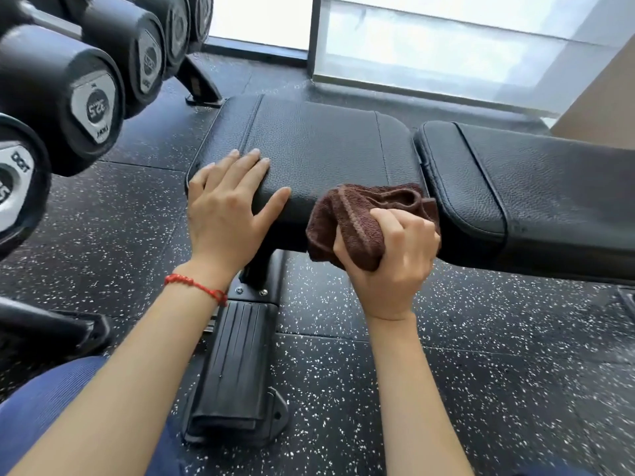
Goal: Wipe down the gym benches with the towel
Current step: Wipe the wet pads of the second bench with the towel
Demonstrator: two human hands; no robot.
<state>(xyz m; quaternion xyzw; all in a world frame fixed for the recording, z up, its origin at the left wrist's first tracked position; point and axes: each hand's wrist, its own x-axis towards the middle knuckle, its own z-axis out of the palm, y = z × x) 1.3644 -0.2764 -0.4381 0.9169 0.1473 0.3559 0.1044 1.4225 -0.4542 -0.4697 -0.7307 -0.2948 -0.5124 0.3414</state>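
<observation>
A black padded gym bench [319, 142] runs across the middle of the view, its seat pad on the left and its longer back pad [536, 180] on the right. My left hand [226, 204] lies flat on the seat pad's near left corner, fingers straight. My right hand [391, 255] grips a bunched brown towel [350, 214] and holds it against the seat pad's near side edge, close to the gap between the two pads.
A rack of black dumbbells [86, 97] stands at the left, close to the bench end. The bench's black foot [237, 369] reaches toward me on the speckled rubber floor [481, 355]. A window wall [446, 46] runs behind the bench. My knee shows at bottom left.
</observation>
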